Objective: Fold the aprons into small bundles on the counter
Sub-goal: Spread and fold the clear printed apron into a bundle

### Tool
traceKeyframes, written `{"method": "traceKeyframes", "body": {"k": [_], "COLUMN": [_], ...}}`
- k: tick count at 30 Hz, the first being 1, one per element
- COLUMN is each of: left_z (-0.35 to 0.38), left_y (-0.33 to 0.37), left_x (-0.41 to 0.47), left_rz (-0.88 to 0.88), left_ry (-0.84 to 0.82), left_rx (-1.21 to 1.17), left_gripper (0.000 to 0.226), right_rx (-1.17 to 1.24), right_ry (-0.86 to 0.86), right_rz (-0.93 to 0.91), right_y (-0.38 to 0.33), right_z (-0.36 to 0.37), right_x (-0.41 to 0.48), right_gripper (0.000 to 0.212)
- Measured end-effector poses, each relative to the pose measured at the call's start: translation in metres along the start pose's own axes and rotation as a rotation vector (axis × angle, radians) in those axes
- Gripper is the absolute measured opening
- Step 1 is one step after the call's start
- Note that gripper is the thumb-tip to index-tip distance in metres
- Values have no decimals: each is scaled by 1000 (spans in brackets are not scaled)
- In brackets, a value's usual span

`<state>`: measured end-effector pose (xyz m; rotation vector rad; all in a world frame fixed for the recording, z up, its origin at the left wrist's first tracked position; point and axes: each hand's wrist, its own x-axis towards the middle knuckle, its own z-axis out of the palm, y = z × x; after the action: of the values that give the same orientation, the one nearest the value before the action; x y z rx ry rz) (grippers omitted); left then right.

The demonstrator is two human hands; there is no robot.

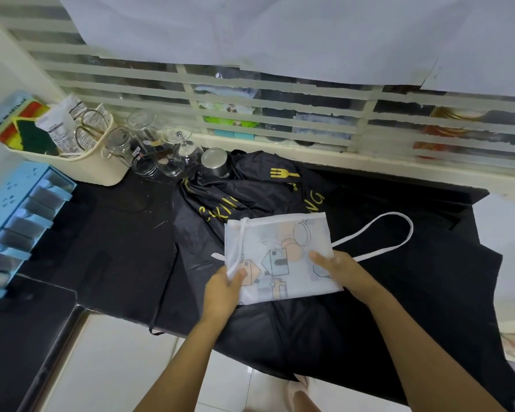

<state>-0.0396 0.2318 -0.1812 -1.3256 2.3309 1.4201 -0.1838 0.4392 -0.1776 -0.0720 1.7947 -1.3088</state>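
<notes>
On the black apron [252, 200], a rectangular white printed apron [280, 248], gripped by left hand [222, 289] and right hand [342, 270].

The white apron [283, 254] covers the middle of the black apron [250, 188], leaving its yellow lettering in unreadable pieces. The left hand [222, 289] has its fingers hidden beneath the white fabric. The blue rack [15, 224] runs off the left edge.

One black counter [116, 233], L-shaped. Directly on it: black apron [250, 197] with yellow print, cream basket [95, 169], clear glasses [149, 156], steel cup [216, 162], blue rack [18, 221].
</notes>
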Motion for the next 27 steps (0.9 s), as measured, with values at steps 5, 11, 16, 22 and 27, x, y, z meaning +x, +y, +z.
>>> {"method": "traceKeyframes", "body": {"k": [5,11,16,22,27], "left_z": [-4,-10,-11,-12,-19], "left_y": [-2,0,13,24,28], "left_x": [2,3,-5,-4,7], "left_rz": [-51,-170,-82,43,159], "left_ry": [-39,-112,155,82,20], "left_rx": [-90,-205,-219,-319,-311], "left_gripper": [14,22,59,47,24], "right_rx": [-9,39,-40,-57,-43], "right_ry": [-27,301,408,383,380], "right_rz": [-112,-167,-183,-201,-198], "right_y": [20,27,34,37,36], "right_z": [0,16,21,18,18], "right_x": [-19,-3,4,5,3], "right_gripper": [26,11,17,20,19]}}
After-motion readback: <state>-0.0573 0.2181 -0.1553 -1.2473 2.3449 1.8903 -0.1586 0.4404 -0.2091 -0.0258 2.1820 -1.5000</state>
